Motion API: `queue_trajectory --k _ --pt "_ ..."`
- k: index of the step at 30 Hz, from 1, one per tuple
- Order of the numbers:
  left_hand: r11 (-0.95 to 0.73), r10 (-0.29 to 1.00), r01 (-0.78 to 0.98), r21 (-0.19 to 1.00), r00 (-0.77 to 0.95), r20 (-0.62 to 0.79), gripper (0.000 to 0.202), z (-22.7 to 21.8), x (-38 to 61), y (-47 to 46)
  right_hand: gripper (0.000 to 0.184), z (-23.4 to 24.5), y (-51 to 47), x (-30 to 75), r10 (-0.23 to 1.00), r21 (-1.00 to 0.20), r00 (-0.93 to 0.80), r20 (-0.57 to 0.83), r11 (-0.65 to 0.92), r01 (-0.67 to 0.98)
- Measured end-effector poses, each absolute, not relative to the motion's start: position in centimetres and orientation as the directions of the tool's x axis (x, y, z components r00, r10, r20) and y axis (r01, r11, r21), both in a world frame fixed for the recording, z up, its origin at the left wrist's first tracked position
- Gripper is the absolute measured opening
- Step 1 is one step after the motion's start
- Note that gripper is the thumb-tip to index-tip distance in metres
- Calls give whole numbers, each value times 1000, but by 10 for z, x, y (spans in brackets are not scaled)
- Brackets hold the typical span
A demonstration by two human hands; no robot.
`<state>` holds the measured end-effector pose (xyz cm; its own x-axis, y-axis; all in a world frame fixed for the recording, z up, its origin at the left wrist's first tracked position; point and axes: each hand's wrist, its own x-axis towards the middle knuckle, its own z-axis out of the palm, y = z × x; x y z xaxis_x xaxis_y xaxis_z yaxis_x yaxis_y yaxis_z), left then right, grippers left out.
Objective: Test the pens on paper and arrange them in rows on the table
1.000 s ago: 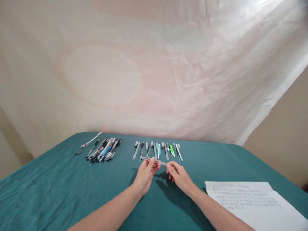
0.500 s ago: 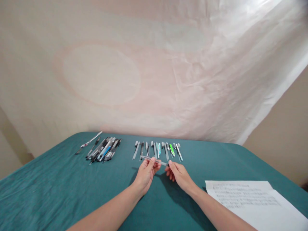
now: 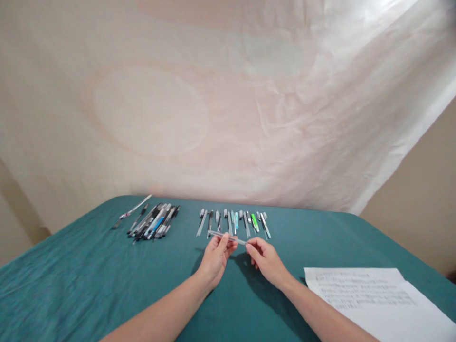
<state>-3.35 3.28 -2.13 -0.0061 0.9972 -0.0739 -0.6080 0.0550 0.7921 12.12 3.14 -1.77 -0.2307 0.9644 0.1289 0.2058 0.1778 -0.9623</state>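
Note:
A slim, clear pen (image 3: 236,240) is held in the air above the near side of the cloth, tilted slightly down to the right. My left hand (image 3: 218,255) is closed round its middle, thumb on top. At the pen's right end, my right hand (image 3: 262,254) pinches with thumb and forefinger; the tip itself is hidden by the fingers. Just beyond the hands lies a row of taken-apart pens (image 3: 230,223), with caps, barrels and thin pieces side by side. Among them a bright green piece (image 3: 254,221) stands out.
A heap of pens (image 3: 156,221), mostly black, grey and clear, lies to the left. Farther left is a long pen with a white end (image 3: 137,205). Sheets of paper with handwriting (image 3: 370,294) lie at the right front. Dark green cloth (image 3: 107,285) covers the table.
My right hand has shifted slightly left along the pen, and its fingers have curled in more round the end. The left hand has barely moved.

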Motion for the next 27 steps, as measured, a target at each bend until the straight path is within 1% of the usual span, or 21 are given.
queue_trajectory --k 2,4,6,9,12,16,20,27 --pt "56 997 -607 792 -5 -75 17 -21 -34 33 35 -17 32 121 967 -969 -224 120 163 188" --pt "61 997 -608 792 3 -75 17 -21 -33 33 42 -18 32 121 970 -975 -223 92 133 178" --pt "60 998 -609 791 9 -69 17 -21 -33 32 45 -19 33 120 971 -974 -227 75 120 192" --pt "56 998 -612 789 2 -69 18 -21 -33 32 38 -20 32 120 969 -963 -224 101 152 221" --pt "53 997 -618 784 -11 -76 17 -20 -33 31 32 -18 30 121 969 -961 -207 131 176 213" --pt "49 997 -626 778 -14 -73 17 -19 -33 31 34 -15 29 121 972 -965 -200 123 164 203" --pt "53 997 -622 782 -10 -75 18 -19 -33 31 37 -14 29 121 969 -960 -217 115 165 228" --pt "66 996 -629 775 -2 -87 19 -19 -33 31 27 -14 27 121 960 -927 -166 225 264 267"
